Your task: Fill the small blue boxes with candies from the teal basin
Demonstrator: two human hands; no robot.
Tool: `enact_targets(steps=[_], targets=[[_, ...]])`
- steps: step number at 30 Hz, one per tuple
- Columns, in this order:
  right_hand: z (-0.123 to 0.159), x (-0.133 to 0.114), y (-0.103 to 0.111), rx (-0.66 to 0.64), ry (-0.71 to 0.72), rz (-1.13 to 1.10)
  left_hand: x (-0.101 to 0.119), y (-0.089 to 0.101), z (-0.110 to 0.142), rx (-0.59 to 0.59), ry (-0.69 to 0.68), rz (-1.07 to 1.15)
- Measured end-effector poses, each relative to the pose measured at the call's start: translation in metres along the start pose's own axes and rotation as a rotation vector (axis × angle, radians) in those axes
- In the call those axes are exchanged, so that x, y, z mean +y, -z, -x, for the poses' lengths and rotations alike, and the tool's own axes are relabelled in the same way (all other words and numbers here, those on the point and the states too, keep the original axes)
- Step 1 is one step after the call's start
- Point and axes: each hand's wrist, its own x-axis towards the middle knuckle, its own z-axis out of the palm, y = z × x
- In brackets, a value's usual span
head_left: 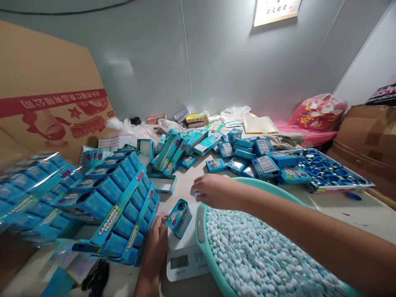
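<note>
A small blue tin [179,218] with a round dark hole in its top stands upright on a white kitchen scale [188,264]. My right hand [212,190] is closed with a few pale candies [198,193] at its fingertips, just above and to the right of the tin. Under my right forearm lies a turquoise basin [213,258], full of light blue and white candies [247,247]. Between the stacked display boxes and the scale rests my left hand [157,237]. Its fingers are loosely stretched toward the tin's left side and seem to grip nothing; its thumb is hidden.
Display boxes packed with blue tins [114,206] are stacked at left, before a large carton [46,82]. Loose blue tins [244,152] and display boxes lie behind the scale. A tray of blue round lids [328,169] sits at right, near a brown carton [368,140].
</note>
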Motion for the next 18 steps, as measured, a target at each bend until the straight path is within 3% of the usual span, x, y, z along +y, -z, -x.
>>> enact_targets(steps=[6, 18], targets=[[-0.046, -0.019, -0.018, -0.094, 0.106, 0.128, -0.003, -0.001, -0.001, 0.003, -0.01, -0.005], [-0.055, -0.013, -0.034, -0.063, 0.114, 0.074, -0.001, -0.004, -0.003, 0.0, -0.01, -0.005]])
